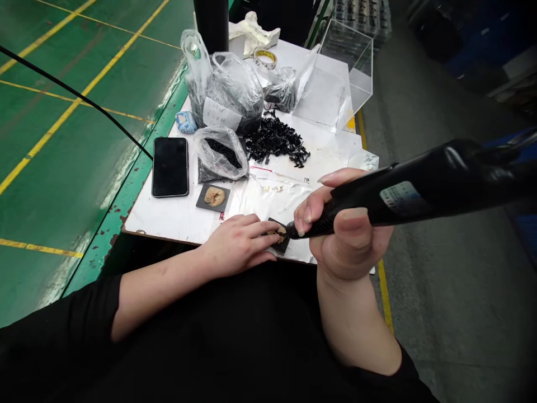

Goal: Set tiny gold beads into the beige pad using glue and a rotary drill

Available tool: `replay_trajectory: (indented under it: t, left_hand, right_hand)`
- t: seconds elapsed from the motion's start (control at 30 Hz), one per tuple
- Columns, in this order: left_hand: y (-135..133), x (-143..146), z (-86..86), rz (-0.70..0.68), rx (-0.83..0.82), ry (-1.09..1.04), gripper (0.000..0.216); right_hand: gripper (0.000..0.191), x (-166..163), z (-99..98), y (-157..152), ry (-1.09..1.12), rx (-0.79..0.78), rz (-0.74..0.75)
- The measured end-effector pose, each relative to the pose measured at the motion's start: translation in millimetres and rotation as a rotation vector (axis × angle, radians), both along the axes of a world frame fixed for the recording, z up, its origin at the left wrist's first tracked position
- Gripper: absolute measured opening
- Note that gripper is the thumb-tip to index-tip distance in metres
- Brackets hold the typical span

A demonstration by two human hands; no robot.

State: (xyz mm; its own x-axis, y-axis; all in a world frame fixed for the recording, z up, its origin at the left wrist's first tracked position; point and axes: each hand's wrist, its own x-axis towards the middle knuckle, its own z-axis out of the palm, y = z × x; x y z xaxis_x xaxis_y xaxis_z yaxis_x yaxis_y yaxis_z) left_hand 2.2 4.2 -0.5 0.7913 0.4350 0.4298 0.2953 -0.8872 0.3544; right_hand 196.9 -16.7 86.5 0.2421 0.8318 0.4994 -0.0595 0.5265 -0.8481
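My right hand (pixel 348 235) is wrapped round a black electric screwdriver (pixel 406 187) with a pale label on its side. The screwdriver slants down to the left, and its tip meets a tan lump (pixel 277 230) on a dark square pad (pixel 282 246) at the table's near edge. My left hand (pixel 243 243) lies beside that pad, its fingertips closed in on the lump next to the screwdriver tip. Whatever sits between those fingertips is too small and covered to make out. Left of them rests a second dark pad (pixel 201 205) bearing a similar tan lump (pixel 215 196).
On the white table (pixel 163 218) are a phone (pixel 170 168), an open bag of tiny black pieces (pixel 221 154), a pile of black parts (pixel 279 140), larger plastic bags (pixel 226 89), a tape roll (pixel 265 58) and a clear box (pixel 352 67). A green conveyor (pixel 62 140) runs along the left.
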Motion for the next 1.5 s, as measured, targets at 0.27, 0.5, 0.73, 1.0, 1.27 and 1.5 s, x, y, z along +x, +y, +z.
replay_trajectory:
  t: [0.27, 0.5, 0.73, 1.0, 1.27, 1.5]
  left_hand:
    - [0.4, 2.1, -1.5, 0.013, 0.044, 0.039, 0.033]
    - [1.0, 3.5, -2.7, 0.011, 0.05, 0.064, 0.027]
    - [-0.2, 1.9, -7.4, 0.016, 0.048, 0.066, 0.03]
    - [-0.6, 2.1, -8.7, 0.039, 0.128, 0.099, 0.031]
    - [-1.3, 2.1, -10.1, 0.035, 0.108, 0.112, 0.032]
    - [-1.4, 2.1, -10.9, 0.037, 0.118, 0.11, 0.032]
  right_hand:
    - [0.042, 3.6, -14.2, -3.7, 0.009, -0.032, 0.062]
    - [0.041, 0.8, -15.6, -7.1, 0.007, -0.011, 0.11]
    - [0.037, -2.1, -3.2, -5.4, 0.019, 0.046, 0.078]
    - [0.037, -2.0, -4.8, -3.1, 0.002, 0.003, 0.047]
    - [0.039, 0.8, -1.7, -8.2, 0.017, 0.015, 0.099]
    - [0.038, 1.2, -4.4, -6.1, -0.03, -0.018, 0.068]
